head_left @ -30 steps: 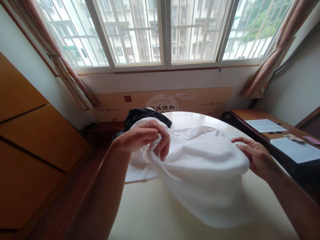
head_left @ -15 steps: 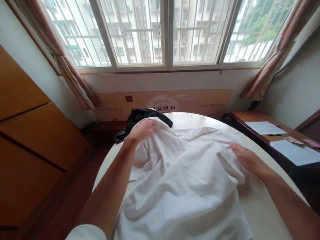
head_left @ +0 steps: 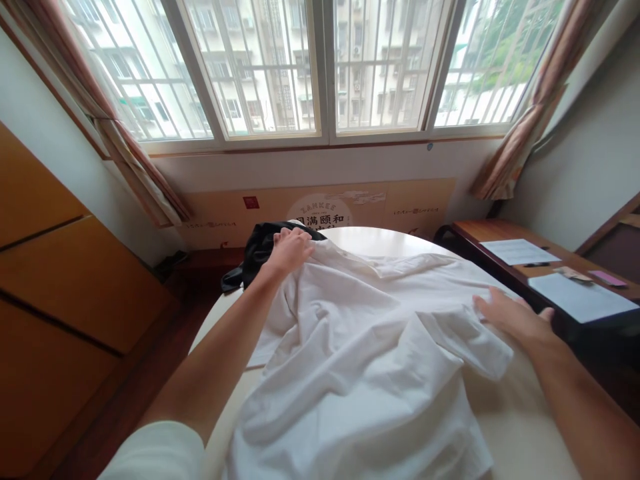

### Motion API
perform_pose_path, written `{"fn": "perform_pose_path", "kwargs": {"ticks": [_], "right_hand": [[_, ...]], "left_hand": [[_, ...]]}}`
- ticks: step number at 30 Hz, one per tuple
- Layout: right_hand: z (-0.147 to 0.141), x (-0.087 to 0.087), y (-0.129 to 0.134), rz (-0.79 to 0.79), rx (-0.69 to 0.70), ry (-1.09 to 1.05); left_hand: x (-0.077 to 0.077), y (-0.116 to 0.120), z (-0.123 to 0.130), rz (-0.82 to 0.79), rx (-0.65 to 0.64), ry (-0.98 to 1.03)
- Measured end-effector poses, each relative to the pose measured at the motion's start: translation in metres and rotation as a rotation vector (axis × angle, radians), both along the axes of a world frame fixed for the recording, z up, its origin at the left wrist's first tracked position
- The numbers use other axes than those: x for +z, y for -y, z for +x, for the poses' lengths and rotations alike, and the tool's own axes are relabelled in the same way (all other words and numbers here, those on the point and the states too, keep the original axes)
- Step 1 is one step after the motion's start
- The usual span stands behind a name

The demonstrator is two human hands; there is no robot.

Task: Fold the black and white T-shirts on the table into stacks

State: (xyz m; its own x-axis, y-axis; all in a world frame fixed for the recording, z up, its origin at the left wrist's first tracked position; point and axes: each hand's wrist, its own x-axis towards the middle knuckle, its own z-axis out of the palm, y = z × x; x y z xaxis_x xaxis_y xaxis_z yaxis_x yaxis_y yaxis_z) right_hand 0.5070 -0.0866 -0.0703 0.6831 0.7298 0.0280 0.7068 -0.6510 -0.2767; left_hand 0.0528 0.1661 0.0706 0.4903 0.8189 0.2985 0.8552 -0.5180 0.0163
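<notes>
A wrinkled white garment is spread over a round, pale table, with a short sleeve at its right. At the garment's far left edge, my left hand has its fingers closed on the cloth, beside a bunched black cloth. My right hand is at the garment's right edge, just above the sleeve, its fingers apart and its fingertips at the cloth.
A wooden side table at the right bears papers, a pen and a pink item. Wooden cabinets stand at the left. A printed board leans under the window.
The upper part of the garment lies flatter and wider. My right hand has shifted right and its fingers have spread, while my left hand has stayed at the far left edge.
</notes>
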Motion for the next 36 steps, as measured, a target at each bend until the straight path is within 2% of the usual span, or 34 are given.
{"fn": "perform_pose_path", "kwargs": {"ticks": [4,7,9,11,12,14,16,20,24,26,27,29,31,33,36], "right_hand": [[0.0,0.008,-0.002,-0.144,-0.225,-0.081],[-0.004,0.01,-0.004,-0.089,-0.285,-0.003],[-0.013,0.008,-0.008,0.042,-0.164,0.133],[-0.025,0.004,-0.014,0.162,0.07,0.225],[-0.031,0.001,-0.018,0.188,0.206,0.234],[-0.042,-0.005,-0.025,0.144,0.428,0.187],[-0.048,-0.01,-0.03,0.023,0.548,0.117],[-0.048,-0.013,-0.029,-0.126,0.595,0.07],[-0.048,-0.009,-0.026,-0.142,0.599,0.089],[-0.05,-0.007,-0.026,-0.153,0.587,0.094],[-0.05,-0.007,-0.026,-0.161,0.587,0.092],[-0.05,-0.008,-0.027,-0.167,0.593,0.086],[-0.048,-0.009,-0.027,-0.155,0.601,0.086],[-0.046,-0.011,-0.027,-0.14,0.605,0.089],[-0.044,-0.013,-0.026,-0.14,0.609,0.072]], "left_hand": [[0.019,-0.02,0.02,-0.114,-0.106,0.045],[0.03,-0.032,0.035,-0.086,-0.09,0.111],[0.037,-0.041,0.045,-0.025,-0.034,0.097],[0.041,-0.049,0.052,-0.003,0.008,0.039],[0.041,-0.051,0.054,-0.021,0.018,0.003],[0.04,-0.053,0.053,-0.08,0.036,-0.062],[0.036,-0.047,0.042,-0.089,0.06,-0.091],[0.026,-0.017,-0.007,-0.069,0.089,-0.063],[0.016,0.009,-0.06,-0.322,0.153,-0.089],[0.014,0.014,-0.075,-0.436,0.132,-0.072],[0.016,0.014,-0.078,-0.442,0.123,-0.039],[0.026,0.011,-0.079,-0.353,0.154,0.055],[0.044,0.004,-0.077,-0.199,0.215,0.115],[0.067,-0.007,-0.075,-0.086,0.241,0.091],[0.096,-0.027,-0.075,0.003,0.298,-0.011]]}}
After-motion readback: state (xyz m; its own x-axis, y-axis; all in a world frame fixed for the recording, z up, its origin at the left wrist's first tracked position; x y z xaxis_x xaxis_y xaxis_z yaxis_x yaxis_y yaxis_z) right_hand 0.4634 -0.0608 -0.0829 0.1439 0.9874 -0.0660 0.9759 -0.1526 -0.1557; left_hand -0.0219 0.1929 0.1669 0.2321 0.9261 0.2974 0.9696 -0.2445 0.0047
